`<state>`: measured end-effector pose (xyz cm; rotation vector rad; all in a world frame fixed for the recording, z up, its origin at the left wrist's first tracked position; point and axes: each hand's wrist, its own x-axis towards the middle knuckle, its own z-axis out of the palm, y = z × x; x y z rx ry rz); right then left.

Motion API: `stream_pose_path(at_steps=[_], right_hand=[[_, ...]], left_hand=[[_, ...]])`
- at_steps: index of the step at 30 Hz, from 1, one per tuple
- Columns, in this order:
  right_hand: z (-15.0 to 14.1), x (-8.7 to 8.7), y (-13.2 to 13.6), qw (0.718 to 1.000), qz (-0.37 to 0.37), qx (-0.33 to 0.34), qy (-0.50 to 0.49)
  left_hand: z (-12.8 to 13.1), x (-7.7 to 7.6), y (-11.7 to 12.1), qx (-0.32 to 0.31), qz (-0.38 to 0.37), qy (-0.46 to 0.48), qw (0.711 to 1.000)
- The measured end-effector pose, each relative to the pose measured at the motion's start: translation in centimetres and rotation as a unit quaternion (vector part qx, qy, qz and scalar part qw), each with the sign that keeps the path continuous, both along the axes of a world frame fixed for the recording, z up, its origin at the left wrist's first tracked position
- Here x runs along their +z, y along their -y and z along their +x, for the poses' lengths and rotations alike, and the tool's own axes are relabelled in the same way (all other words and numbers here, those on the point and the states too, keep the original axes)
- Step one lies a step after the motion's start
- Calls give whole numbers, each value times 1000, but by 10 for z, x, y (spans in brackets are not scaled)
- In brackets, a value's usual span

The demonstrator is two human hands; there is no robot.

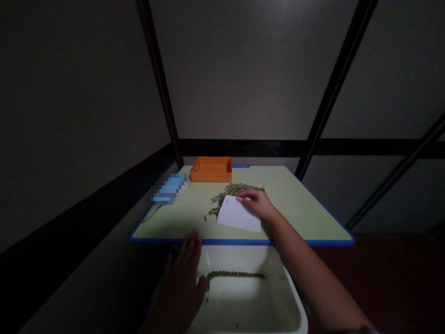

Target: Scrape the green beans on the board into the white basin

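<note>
My right hand (257,202) is closed on the upper edge of a white flat scraper (239,214) with a small hole near one corner. The scraper lies over the near side of a spread of small greenish-brown grains (222,197) on the table. My left hand (186,273) rests with fingers stretched out at the left rim of a white plastic tub (295,297), below the table's front edge. Along the tub's far inner bottom edge runs a line of the same kind of grains (239,274).
An orange rectangular tray (211,176) stands at the back left of the pale green table (306,218), which has a blue edge. A pixelated light-blue object (170,189) lies at the left side, with a cable (150,213) by it. Panelled walls (243,83) stand behind and to the left.
</note>
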<state>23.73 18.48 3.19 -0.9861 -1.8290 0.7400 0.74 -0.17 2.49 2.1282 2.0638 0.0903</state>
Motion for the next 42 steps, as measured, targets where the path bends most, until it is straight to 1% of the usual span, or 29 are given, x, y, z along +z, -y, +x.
stream_pose_path(at_steps=[4, 7, 11, 14, 17, 20, 23, 26, 29, 31, 37, 42], right_hand=[[0, 1, 1, 1000, -14, -22, 10], [-1, 2, 3, 999, -18, -25, -10], [-2, 3, 5, 999, -4, 1, -36], [-3, 3, 6, 999, -5, 20, -43], [-4, 2, 6, 998, -18, 24, -47], [-4, 2, 7, 998, -34, 10, -50], [-4, 2, 8, 998, -49, 4, -47], [-3, 1, 8, 998, -45, 9, -40], [-1, 0, 6, 999, -27, 5, -26], [0, -2, 5, 1000, -17, -1, -15], [0, -3, 3, 1000, -14, 0, 0], [-1, -2, 4, 1000, -11, 15, 1]], left_hand=[[0, -2, -1, -1, 8, 7, 1000], [2, 0, -1, -2, 10, -1, 1000], [3, 2, 0, 1, -6, -15, 1000], [3, 0, 0, 0, -1, -15, 1000], [5, -3, 2, 7, 27, -31, 999], [8, -4, 6, 26, 84, -66, 994], [10, -5, 9, 13, 118, -79, 990], [8, -6, 7, -5, 93, -59, 994], [6, -5, 4, -4, 38, -24, 999], [6, -3, 3, -1, 22, -11, 1000], [8, 4, 4, 3, 21, -4, 1000], [6, 2, 3, 4, 25, -4, 1000]])
